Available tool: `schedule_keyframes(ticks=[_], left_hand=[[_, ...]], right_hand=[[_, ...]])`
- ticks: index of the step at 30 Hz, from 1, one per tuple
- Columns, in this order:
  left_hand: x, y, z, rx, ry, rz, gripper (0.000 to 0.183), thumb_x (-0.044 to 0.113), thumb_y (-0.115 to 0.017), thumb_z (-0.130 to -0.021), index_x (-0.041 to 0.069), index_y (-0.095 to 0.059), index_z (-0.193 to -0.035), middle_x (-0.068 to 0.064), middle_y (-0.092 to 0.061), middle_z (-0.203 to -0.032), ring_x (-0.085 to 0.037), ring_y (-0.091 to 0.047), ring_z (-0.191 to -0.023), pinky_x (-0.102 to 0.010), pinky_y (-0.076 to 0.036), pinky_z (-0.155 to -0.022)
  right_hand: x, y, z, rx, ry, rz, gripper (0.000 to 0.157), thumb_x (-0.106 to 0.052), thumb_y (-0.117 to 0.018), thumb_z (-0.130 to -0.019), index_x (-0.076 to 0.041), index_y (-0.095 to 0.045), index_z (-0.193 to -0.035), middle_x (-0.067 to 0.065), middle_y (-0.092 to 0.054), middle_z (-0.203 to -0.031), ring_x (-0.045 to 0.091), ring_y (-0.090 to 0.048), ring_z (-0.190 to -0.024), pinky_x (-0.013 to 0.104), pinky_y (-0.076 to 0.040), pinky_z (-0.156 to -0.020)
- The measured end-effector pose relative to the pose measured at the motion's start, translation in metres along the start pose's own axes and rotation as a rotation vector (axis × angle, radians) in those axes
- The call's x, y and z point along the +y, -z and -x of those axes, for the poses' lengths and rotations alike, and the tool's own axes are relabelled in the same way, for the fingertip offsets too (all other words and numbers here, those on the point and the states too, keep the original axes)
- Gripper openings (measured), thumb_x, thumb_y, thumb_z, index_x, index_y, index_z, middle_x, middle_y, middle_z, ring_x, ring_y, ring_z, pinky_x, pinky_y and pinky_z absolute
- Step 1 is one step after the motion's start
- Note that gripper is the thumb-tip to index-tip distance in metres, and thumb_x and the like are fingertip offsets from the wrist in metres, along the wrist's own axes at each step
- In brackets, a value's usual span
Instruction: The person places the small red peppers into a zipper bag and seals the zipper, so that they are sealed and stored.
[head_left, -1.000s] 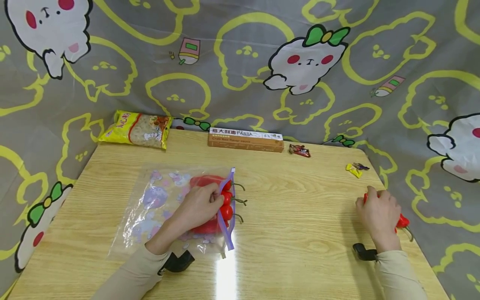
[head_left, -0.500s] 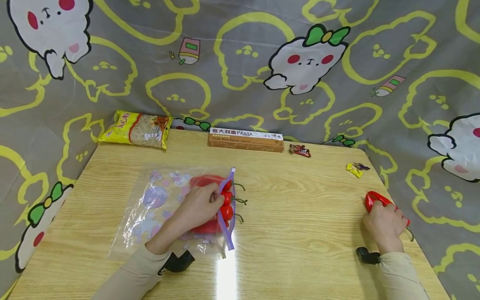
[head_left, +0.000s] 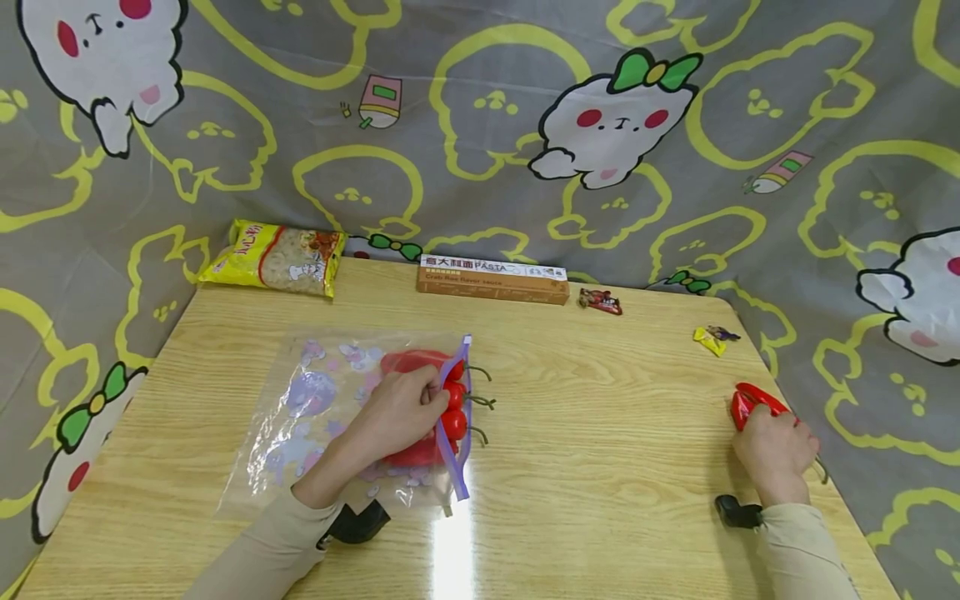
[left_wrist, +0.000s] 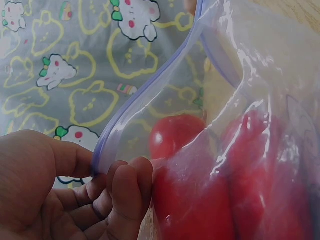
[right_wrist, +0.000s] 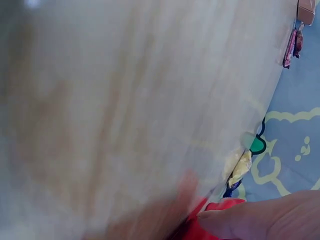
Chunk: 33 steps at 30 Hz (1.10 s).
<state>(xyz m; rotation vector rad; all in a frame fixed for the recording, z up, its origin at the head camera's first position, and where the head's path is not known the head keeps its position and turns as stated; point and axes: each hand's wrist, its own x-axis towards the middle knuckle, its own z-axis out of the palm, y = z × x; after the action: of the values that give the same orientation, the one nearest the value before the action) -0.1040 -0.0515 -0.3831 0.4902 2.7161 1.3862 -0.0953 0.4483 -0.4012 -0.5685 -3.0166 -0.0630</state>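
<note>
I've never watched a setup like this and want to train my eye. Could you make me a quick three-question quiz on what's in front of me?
1. Fill in the word: The left hand grips the clear bag by its ____-coloured edge.
2. True or false: The pasta box lies between the large yellow packet and the small red packet.
3. What is in the fingers of the right hand?
A) the pasta box
B) a red pepper
C) the large yellow packet

Key: 1. purple; 2. true; 3. B
</note>
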Motion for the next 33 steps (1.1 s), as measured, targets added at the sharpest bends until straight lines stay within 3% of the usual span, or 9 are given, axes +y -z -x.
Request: schedule_keyframes(ticks=[7,14,19,24,28,33], left_hand=[[0.0,0.0,0.0,0.0,0.005,-0.004,0.019,0.018,-0.053,-0.086,0.015,-0.048,-0.069,0.006,-0.039,-0.048,-0.006,-0.036,-0.04,-0.022,-0.026,-0.039],[0.001,0.0,0.0,0.0,0.01,-0.003,0.018,0.018,-0.053,-0.086,0.015,-0.048,-0.069,0.006,-0.039,-0.048,-0.006,-0.037,-0.04,-0.021,-0.027,-0.039],[0.001,0.0,0.0,0.002,0.004,-0.007,0.018,0.018,-0.053,-0.086,0.015,-0.047,-0.068,0.006,-0.039,-0.048,-0.006,-0.037,-0.04,-0.021,-0.026,-0.039],[0.0,0.0,0.0,-0.001,-0.001,-0.008,0.019,0.018,-0.053,-0.086,0.015,-0.047,-0.068,0.006,-0.038,-0.048,-0.005,-0.035,-0.04,-0.021,-0.025,-0.039],[0.001,0.0,0.001,-0.008,0.005,-0.003,0.019,0.018,-0.053,-0.086,0.014,-0.047,-0.069,0.006,-0.038,-0.048,-0.005,-0.036,-0.04,-0.021,-0.026,-0.039],[0.002,0.0,0.001,-0.003,-0.003,0.001,0.018,0.017,-0.054,-0.086,0.014,-0.048,-0.07,0.006,-0.041,-0.048,-0.006,-0.04,-0.04,-0.022,-0.029,-0.039]], right_hand=[[0.002,-0.002,0.001,-0.019,-0.027,-0.004,0.049,-0.033,-0.037,-0.096,0.014,-0.048,-0.088,0.045,-0.038,-0.088,0.063,-0.038,-0.084,0.065,-0.03,-0.068],[0.004,0.003,0.0,-0.136,-0.057,0.026,0.043,-0.032,-0.04,-0.094,0.01,-0.044,-0.103,0.047,-0.041,-0.093,0.064,-0.037,-0.086,0.065,-0.03,-0.071],[-0.005,0.009,0.007,-0.135,-0.023,-0.02,0.05,-0.035,-0.045,-0.09,0.009,-0.041,-0.114,0.047,-0.038,-0.098,0.062,-0.039,-0.085,0.067,-0.034,-0.065],[-0.032,0.024,0.018,-0.08,0.095,-0.162,0.05,-0.029,-0.047,-0.089,0.007,-0.04,-0.124,0.04,-0.04,-0.104,0.057,-0.046,-0.082,0.06,-0.039,-0.057],[-0.064,0.037,0.027,-0.036,0.25,-0.311,0.052,-0.032,-0.048,-0.093,0.006,-0.041,-0.128,0.031,-0.05,-0.107,0.039,-0.055,-0.079,0.045,-0.043,-0.058],[-0.104,0.049,0.041,-0.09,0.381,-0.517,0.05,-0.041,-0.053,-0.09,-0.003,-0.049,-0.123,0.02,-0.056,-0.112,0.022,-0.062,-0.072,0.029,-0.046,-0.052]])
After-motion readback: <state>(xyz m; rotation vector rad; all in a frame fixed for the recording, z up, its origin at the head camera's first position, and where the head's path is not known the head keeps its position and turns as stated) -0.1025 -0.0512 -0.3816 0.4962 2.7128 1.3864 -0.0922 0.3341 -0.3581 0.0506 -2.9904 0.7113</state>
